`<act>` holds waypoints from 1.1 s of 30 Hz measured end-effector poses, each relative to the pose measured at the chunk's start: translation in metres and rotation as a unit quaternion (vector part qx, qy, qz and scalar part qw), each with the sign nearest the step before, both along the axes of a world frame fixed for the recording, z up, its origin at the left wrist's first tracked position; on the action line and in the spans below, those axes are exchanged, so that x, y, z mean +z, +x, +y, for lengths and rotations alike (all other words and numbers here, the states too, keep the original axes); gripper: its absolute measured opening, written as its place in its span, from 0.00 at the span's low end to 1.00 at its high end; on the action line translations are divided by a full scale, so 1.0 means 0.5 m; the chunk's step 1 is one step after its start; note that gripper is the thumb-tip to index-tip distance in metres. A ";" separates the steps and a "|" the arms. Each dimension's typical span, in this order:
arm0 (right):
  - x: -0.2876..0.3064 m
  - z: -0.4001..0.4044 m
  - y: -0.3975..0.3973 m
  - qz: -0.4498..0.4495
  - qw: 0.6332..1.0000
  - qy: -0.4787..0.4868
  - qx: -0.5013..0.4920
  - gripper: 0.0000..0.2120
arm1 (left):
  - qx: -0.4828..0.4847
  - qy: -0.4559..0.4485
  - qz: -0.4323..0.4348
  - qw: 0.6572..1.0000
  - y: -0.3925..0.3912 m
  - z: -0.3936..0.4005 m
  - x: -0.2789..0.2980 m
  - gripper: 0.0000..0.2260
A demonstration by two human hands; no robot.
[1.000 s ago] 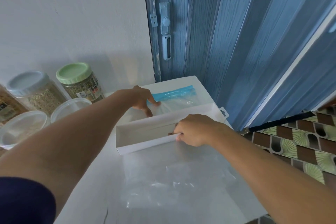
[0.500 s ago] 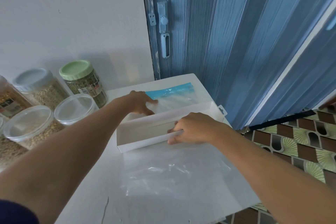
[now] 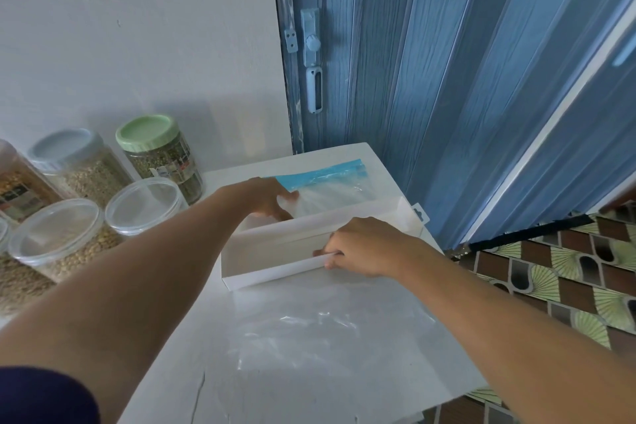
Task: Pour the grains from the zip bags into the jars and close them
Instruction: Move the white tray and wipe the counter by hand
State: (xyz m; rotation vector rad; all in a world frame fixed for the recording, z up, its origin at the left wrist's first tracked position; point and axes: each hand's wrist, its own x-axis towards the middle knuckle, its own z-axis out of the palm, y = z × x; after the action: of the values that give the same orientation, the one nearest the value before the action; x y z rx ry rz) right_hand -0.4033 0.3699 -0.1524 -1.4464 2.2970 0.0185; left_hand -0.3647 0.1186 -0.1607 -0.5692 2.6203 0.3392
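- Left hand (image 3: 272, 198), frame centre: rests on the zip bag (image 3: 330, 188) behind the far wall of the white box (image 3: 272, 274). Fingertips are hidden by that wall, so I cannot tell whether it pinches the bag or only presses it.
- Zip bag: clear with a blue strip along its top, lying flat on the white table (image 3: 344, 372) between the box and the blue folding door (image 3: 447, 79). Its lower edge is hidden by the box; contents not discernible.
- Right hand (image 3: 364, 246), just right of centre: fingers curled over the box's near wall, thumb outside, gripping the rim.
- A second clear bag (image 3: 299, 334) lies flat at lower centre, edges hard to trace against the tabletop.
- Left edge of frame: green-lidded jar (image 3: 156, 151) and grey-lidded jar (image 3: 79, 165), both closed and holding grain. In front, two clear-lidded jars (image 3: 103, 220), also with grain. One more labelled jar (image 3: 17, 189) is cut off by the frame edge.
- Lower left corner: dark sleeve (image 3: 41, 396), partly cropped.
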 end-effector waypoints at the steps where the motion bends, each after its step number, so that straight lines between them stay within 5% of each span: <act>1: -0.004 0.003 -0.001 0.000 1.000 0.003 -0.003 0.12 | 0.005 0.007 0.002 1.000 -0.001 -0.001 -0.001 0.34; 22: 0.024 0.090 0.056 -0.033 0.997 0.066 0.023 0.14 | 0.016 0.021 0.013 1.000 0.012 -0.001 -0.006 0.36; 29: 0.037 0.086 0.067 -0.027 0.998 0.061 0.016 0.15 | 0.000 -0.055 0.070 0.996 0.041 0.061 0.023 0.38; 33: 0.041 0.087 0.069 -0.025 0.998 0.057 0.024 0.15 | 0.018 0.002 -0.018 1.000 0.067 0.092 -0.001 0.42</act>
State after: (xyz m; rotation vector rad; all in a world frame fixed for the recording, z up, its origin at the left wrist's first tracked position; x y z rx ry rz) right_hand -0.3688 0.4132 -0.1319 -1.4272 2.1840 0.1245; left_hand -0.3314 0.1646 -0.1614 -0.6170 2.5765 0.3428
